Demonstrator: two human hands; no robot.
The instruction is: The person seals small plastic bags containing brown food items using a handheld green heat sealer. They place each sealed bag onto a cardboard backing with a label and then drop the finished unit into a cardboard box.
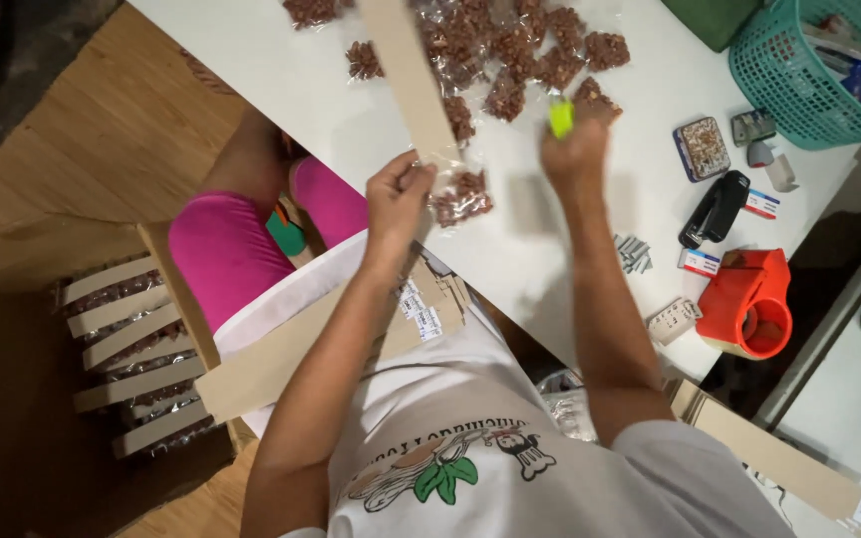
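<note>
My left hand [398,195] pinches the near end of a long tan cardboard strip [409,75] together with a clear bag of brown pieces [462,195] that hangs beside it. My right hand [575,149] is raised over the white table [251,70], closed around a small yellow-green object [561,117]; motion blur hides what it is. Several more clear bags of brown pieces [520,50] lie in a heap just beyond both hands.
A black stapler [715,208], loose staple bars [633,253], small boxes and an orange tape dispenser [749,302] sit at the right. A teal basket [817,70] stands at the far right. A cardboard box [132,349] holds finished strips with bags at my left. More cardboard strips [281,364] rest on my lap.
</note>
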